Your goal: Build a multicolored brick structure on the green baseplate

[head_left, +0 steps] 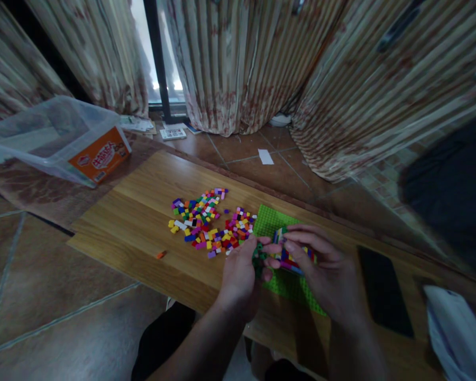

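Observation:
My left hand [241,270] is closed around some dark green toy bricks [258,258], its fingertips pointing right. My right hand [327,270] arches over a low multicoloured brick structure [291,262] on a bright green baseplate [272,217]. Its thumb and fingers come together near the structure's upper left, beside my left fingertips. Whatever sits between the right fingers is too small and hidden to name. Part of the structure is covered by my right hand. Just left of the plate, a loose pile of small colourful bricks [210,233] spreads over the wooden table.
One orange brick [161,254] lies apart near the table's front edge. A dark flat tablet-like object [384,291] and a white plastic bag [458,328] are on the right. A clear plastic bin [51,159] with an orange label stands at the left. Curtains [238,69] hang behind.

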`<state>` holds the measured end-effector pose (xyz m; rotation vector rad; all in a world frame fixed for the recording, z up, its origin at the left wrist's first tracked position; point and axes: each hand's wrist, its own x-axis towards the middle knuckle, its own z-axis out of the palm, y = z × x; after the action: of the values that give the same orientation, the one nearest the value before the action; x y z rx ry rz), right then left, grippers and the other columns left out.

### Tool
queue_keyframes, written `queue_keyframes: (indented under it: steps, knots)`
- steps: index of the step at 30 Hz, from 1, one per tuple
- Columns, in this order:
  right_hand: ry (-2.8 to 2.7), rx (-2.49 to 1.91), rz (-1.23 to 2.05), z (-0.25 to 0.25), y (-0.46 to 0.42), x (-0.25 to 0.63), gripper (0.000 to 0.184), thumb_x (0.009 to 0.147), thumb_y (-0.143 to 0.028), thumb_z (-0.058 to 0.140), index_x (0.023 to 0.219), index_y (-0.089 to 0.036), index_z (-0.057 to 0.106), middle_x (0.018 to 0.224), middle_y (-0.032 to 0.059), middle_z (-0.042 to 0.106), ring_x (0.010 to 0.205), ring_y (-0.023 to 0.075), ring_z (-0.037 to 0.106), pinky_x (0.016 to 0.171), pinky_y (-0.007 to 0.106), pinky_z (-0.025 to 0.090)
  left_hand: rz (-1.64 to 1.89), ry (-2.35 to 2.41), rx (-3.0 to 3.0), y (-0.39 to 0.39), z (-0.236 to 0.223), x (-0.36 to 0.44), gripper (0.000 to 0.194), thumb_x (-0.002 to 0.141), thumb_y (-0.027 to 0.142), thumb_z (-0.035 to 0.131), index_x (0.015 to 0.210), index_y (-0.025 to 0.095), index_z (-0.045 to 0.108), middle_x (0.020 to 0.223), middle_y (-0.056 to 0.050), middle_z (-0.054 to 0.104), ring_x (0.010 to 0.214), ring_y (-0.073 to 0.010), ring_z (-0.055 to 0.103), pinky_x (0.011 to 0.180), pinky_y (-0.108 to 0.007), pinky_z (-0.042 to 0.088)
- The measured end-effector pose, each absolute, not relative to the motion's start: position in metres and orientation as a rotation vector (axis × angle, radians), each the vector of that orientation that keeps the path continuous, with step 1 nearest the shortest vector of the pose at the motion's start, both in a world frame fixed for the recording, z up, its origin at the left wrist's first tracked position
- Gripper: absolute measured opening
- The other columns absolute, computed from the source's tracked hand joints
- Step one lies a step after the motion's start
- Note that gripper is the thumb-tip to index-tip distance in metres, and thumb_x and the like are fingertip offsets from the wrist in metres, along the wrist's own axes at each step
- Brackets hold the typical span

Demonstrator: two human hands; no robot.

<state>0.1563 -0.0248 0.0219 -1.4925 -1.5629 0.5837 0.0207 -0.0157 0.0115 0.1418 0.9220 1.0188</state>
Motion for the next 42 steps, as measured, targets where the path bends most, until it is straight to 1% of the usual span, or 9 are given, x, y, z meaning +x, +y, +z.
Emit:
queue_keyframes:
  steps: [5,9,17,21,24,27,30,36,42]
  knots:
    - [-1.806,-1.577,0.606,0.024,-0.025,0.144,0.018,0.09,-0.032,0.059,0.1,-0.03,0.074,0.121,0.0056,0.062,0.114,0.0229,0.058,0.096,0.043,0.048,1.027,0.904,0.235,-0.02,0.011,0.022,0.035,0.087,0.044,0.055,0.071,0.014,0.06,0.053,-0.001,0.054,0.046,-0.009,0.048,0.041,-0.018,0.026]
    - [-1.908,-1.603,0.626,0.022,-0.025,0.141,0.023,0.092,-0.032,0.055,0.107,-0.031,0.072,0.127,0.0048,0.06,0.118,0.0235,0.055,0.097,0.045,0.047,0.967,0.948,0.261,-0.021,0.012,0.021,0.04,0.085,0.05,0.057,0.067,0.015,0.055,0.051,0.001,0.051,0.044,-0.0064,0.042,0.044,-0.017,0.024]
    - [-1.901,-1.618,0.638,0.021,-0.024,0.139,0.02,0.092,-0.03,0.055,0.095,-0.032,0.074,0.124,0.0024,0.063,0.114,0.0221,0.057,0.098,0.044,0.046,0.949,0.965,0.264,-0.022,0.011,0.022,0.04,0.085,0.051,0.058,0.068,0.016,0.053,0.053,0.003,0.049,0.047,-0.0064,0.04,0.046,-0.018,0.024]
    - [-1.712,-1.58,0.585,0.021,-0.024,0.142,0.01,0.087,-0.032,0.064,0.088,-0.029,0.073,0.113,0.0029,0.068,0.105,0.0216,0.063,0.091,0.04,0.049,0.971,0.942,0.27,-0.021,0.013,0.02,0.031,0.084,0.046,0.059,0.081,0.014,0.061,0.057,0.002,0.053,0.049,-0.0071,0.041,0.045,-0.018,0.023]
    - [-1.42,-1.572,0.498,0.021,-0.024,0.152,0.009,0.082,-0.033,0.07,0.087,-0.026,0.072,0.092,0.0014,0.072,0.085,0.0186,0.067,0.077,0.034,0.054,1.008,0.961,0.246,-0.02,0.014,0.017,0.028,0.082,0.039,0.06,0.094,0.013,0.064,0.068,-0.001,0.061,0.048,-0.0059,0.039,0.044,-0.018,0.021]
    - [-1.187,-1.609,0.418,0.02,-0.025,0.167,0.014,0.073,-0.033,0.077,0.083,-0.023,0.074,0.078,0.0001,0.073,0.069,0.0166,0.066,0.066,0.032,0.055,1.026,0.956,0.219,-0.018,0.011,0.015,0.027,0.08,0.037,0.062,0.09,0.013,0.063,0.068,0.0,0.059,0.048,-0.0045,0.036,0.044,-0.017,0.02]
    - [-1.122,-1.678,0.403,0.018,-0.026,0.182,0.018,0.07,-0.035,0.079,0.082,-0.023,0.076,0.08,0.0011,0.074,0.072,0.0177,0.068,0.069,0.033,0.056,1.026,0.939,0.205,-0.017,0.009,0.013,0.027,0.077,0.039,0.066,0.084,0.013,0.063,0.064,0.003,0.052,0.047,-0.0038,0.035,0.044,-0.017,0.02]
    - [-1.267,-1.73,0.488,0.015,-0.027,0.193,0.018,0.08,-0.036,0.069,0.092,-0.025,0.076,0.088,0.0021,0.074,0.079,0.0184,0.07,0.071,0.034,0.057,1.019,0.942,0.174,-0.016,0.009,0.015,0.026,0.08,0.037,0.061,0.084,0.012,0.064,0.063,0.003,0.05,0.047,-0.0043,0.036,0.043,-0.018,0.02]
    - [-1.484,-1.724,0.423,0.007,-0.024,0.185,0.019,0.084,-0.034,0.063,0.093,-0.023,0.076,0.098,0.0047,0.074,0.088,0.0211,0.069,0.082,0.038,0.055,1.011,0.922,0.133,-0.014,0.007,0.016,0.027,0.081,0.036,0.059,0.086,0.011,0.064,0.063,0.002,0.051,0.046,-0.0044,0.036,0.042,-0.018,0.018]
